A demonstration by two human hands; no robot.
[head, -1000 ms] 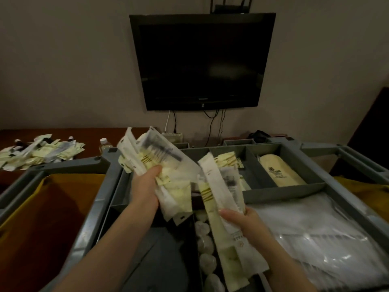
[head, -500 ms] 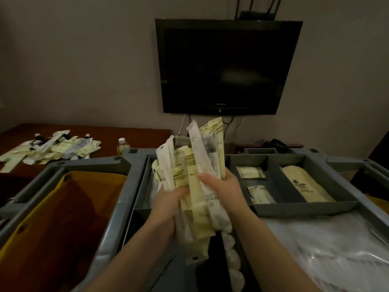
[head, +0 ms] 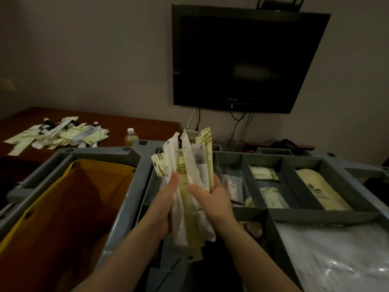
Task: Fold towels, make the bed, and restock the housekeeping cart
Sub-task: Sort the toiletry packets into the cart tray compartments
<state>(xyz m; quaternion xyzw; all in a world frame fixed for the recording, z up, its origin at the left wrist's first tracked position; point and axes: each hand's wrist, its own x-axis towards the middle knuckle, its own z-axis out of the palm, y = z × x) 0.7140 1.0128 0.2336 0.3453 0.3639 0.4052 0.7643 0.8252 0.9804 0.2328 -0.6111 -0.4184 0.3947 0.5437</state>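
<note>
**Inspector:** State the condition of both hands.

**Operator:** The left hand [head: 166, 205] and the right hand [head: 212, 199] both grip one upright bundle of long cream and white paper sachets [head: 190, 165]. The left thumb lies across the front of the bundle. The left fingers are behind it and hidden. The right thumb presses on the front, and the right fingers curl round the right edge. The palms face each other with the bundle between them.

**Inspector:** Location of the bundle?

**Operator:** It is held above the grey plastic housekeeping cart [head: 130, 152], over the compartments at the left of the tray. Its upper ends fan out unevenly. Its lower ends hang below the wrists.

**Inspector:** Cart contents?

**Operator:** An open yellow-orange fabric bag [head: 63, 207] fills the frame to the left of the tray. In the divided row to the right, one compartment holds a small cream packet [head: 264, 172] at the far end and a second cream packet [head: 271, 197] nearer. The next compartment holds a long cream pouch with a dark printed logo [head: 322, 192]. Glossy clear plastic wrapping [head: 336, 260] lies in the large near-right bay.

**Inspector:** Surroundings?

**Operator:** A dark wooden table [head: 126, 123] stands beyond the cart. On it lie a loose pile of cream and white sachets [head: 59, 133] and, just beside the cart rim, a small white-capped bottle of yellowish liquid [head: 131, 137]. A black flat-screen television [head: 242, 60] is mounted on the wall.
</note>
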